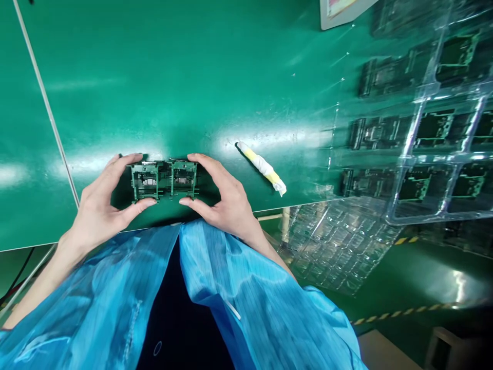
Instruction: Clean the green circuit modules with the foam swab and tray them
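Near the front edge of the green table [173, 77], two groups of upright green circuit boards stand side by side with a narrow gap between them. My left hand [106, 192] is closed around the left circuit boards [145, 181], thumb at the near side and fingers at the far side. In the same kind of grip, my right hand [223, 195] spans the right circuit boards [184, 179]. Small metal connectors show on their faces. Whether the boards touch the tabletop is hard to see.
Right of my right hand lies a tool wrapped in white and yellow tape [264, 167]. Clear plastic trays [396, 205] holding several circuit boards cover the table's right side. Another clear tray [331, 246] is below the table edge. A whitish object [327, 20] stands at the back.
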`<state>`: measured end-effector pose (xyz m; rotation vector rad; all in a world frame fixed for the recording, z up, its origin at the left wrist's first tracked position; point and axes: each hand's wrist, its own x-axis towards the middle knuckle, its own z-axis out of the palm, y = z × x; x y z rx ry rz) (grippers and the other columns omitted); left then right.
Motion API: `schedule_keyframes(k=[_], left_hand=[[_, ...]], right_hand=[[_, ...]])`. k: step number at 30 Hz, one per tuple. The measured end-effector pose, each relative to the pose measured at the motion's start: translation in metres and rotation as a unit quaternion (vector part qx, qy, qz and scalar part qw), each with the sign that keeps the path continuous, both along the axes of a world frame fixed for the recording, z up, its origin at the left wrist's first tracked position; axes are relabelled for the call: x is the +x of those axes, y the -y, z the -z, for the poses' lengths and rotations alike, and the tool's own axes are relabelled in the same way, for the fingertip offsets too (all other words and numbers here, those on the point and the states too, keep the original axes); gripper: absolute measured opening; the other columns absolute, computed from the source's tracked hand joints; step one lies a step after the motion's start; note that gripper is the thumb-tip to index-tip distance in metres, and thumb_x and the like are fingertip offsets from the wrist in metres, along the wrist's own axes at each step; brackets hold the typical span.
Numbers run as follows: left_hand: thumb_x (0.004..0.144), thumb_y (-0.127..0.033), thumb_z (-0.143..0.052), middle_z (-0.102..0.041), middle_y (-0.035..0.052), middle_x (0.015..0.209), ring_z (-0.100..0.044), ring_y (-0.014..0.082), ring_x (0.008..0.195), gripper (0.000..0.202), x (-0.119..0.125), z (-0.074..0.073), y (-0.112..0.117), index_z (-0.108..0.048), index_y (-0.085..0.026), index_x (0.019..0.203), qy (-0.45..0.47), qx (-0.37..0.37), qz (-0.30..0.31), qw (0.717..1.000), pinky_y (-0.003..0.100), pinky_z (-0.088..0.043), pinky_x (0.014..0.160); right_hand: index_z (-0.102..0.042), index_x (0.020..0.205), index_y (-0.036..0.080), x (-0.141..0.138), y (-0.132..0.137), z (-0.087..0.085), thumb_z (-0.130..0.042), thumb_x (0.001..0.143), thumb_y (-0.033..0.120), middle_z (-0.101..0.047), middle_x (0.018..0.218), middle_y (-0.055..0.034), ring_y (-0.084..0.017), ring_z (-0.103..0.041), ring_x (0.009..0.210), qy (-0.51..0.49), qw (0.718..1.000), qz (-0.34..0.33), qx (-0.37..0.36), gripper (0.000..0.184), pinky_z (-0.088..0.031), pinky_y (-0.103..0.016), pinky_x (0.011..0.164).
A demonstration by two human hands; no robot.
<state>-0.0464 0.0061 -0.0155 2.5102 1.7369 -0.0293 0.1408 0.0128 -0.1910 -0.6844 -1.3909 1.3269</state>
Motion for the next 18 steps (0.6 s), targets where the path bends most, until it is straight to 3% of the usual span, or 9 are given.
schedule_keyframes(k=[2, 4, 7, 9, 13, 18], left_hand=[[0.074, -0.053, -0.083, -0.063, 0.0064, 0.141, -0.06, 0.0288, 0.131, 0.094, -0.001, -0.004, -0.001, -0.04, -0.024, 0.153, 0.006, -0.007, 0.007, 1.0, 0.046, -0.048, 0.118], [0.072, -0.051, -0.085, -0.055, 0.0091, 0.15, -0.052, 0.0309, 0.14, 0.099, 0.002, -0.008, -0.003, -0.037, -0.023, 0.155, 0.016, -0.011, 0.028, 0.999, 0.051, -0.042, 0.121], [0.074, -0.05, -0.084, -0.052, 0.0089, 0.153, -0.046, 0.0337, 0.145, 0.095, 0.011, -0.011, -0.007, -0.039, -0.025, 0.153, 0.007, -0.011, 0.069, 0.998, 0.063, -0.032, 0.124], [0.076, -0.05, -0.083, -0.056, 0.011, 0.149, -0.046, 0.0349, 0.144, 0.091, 0.017, -0.011, -0.012, -0.041, -0.023, 0.152, 0.0, -0.016, 0.108, 0.994, 0.068, -0.025, 0.125], [0.074, -0.05, -0.084, -0.063, 0.0145, 0.14, -0.05, 0.0381, 0.141, 0.094, 0.026, -0.002, -0.02, -0.04, -0.022, 0.153, -0.025, -0.03, 0.136, 0.99, 0.069, -0.019, 0.126], [0.077, -0.055, -0.08, -0.065, 0.0086, 0.139, -0.055, 0.0393, 0.136, 0.085, 0.029, 0.009, -0.026, -0.041, -0.033, 0.15, -0.054, -0.03, 0.126, 0.99, 0.073, -0.022, 0.123]], right_hand=[[-0.036, 0.153, 0.023, 0.005, 0.0, 0.004, -0.075, 0.086, 0.047, -0.05, 0.153, -0.0153, -0.032, -0.049, 0.142, 0.01, 1.0, 0.011, 0.008, 0.08, -0.045, -0.054, 0.117], [-0.036, 0.153, 0.024, 0.017, 0.002, 0.009, -0.076, 0.085, 0.049, -0.049, 0.152, -0.0167, -0.034, -0.048, 0.141, 0.024, 0.997, 0.065, 0.014, 0.082, -0.046, -0.055, 0.116], [-0.047, 0.144, 0.028, 0.041, 0.005, 0.026, -0.071, 0.09, 0.037, -0.059, 0.138, -0.0142, -0.033, -0.056, 0.13, 0.104, 0.971, 0.216, 0.007, 0.06, -0.052, -0.052, 0.108], [-0.057, 0.135, 0.028, 0.052, 0.009, 0.041, -0.07, 0.09, 0.031, -0.065, 0.124, -0.0124, -0.031, -0.062, 0.115, 0.185, 0.945, 0.271, -0.001, 0.046, -0.056, -0.051, 0.097], [-0.067, 0.111, 0.02, 0.056, 0.016, 0.062, -0.063, 0.093, 0.026, -0.066, 0.101, -0.0108, -0.027, -0.063, 0.089, 0.297, 0.924, 0.241, -0.01, 0.02, -0.055, -0.045, 0.077], [-0.06, 0.106, 0.023, 0.05, 0.021, 0.051, -0.06, 0.093, 0.016, -0.07, 0.095, -0.0072, -0.022, -0.065, 0.081, 0.211, 0.959, 0.181, 0.055, 0.015, -0.053, -0.034, 0.068]])
